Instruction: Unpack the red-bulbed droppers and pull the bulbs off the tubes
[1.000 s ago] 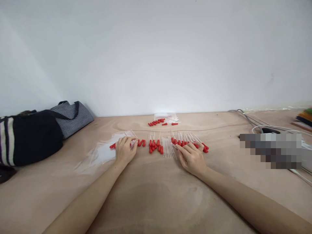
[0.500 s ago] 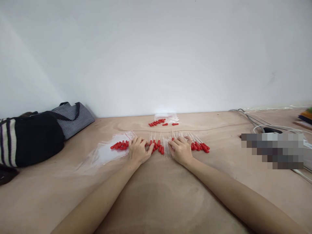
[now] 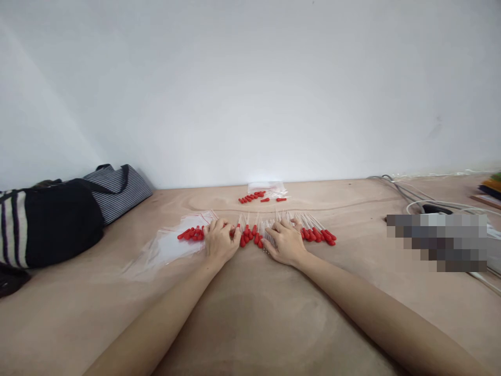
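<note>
A row of clear droppers with red rubber bulbs (image 3: pixel 250 234) lies across the wooden table (image 3: pixel 250 313). My left hand (image 3: pixel 219 241) rests on the left part of the row, fingers curled over a few droppers. My right hand (image 3: pixel 285 241) lies on the middle of the row, fingers bent on clear tubes. More red-bulbed droppers (image 3: pixel 319 235) lie right of my right hand. A small group of red bulbs (image 3: pixel 191 233) lies on clear zip bags (image 3: pixel 164 246) left of my left hand.
Another small batch of red bulbs and a clear bag (image 3: pixel 262 194) lies further back near the wall. A dark bag and a striped bag (image 3: pixel 58 214) sit at the left. Cables (image 3: pixel 415 201) and a blurred patch (image 3: pixel 438 241) are at the right.
My left hand moved right from the zip bags to the droppers, leaving red bulbs on the bags. My right hand slid left from the right end to the middle of the row.
</note>
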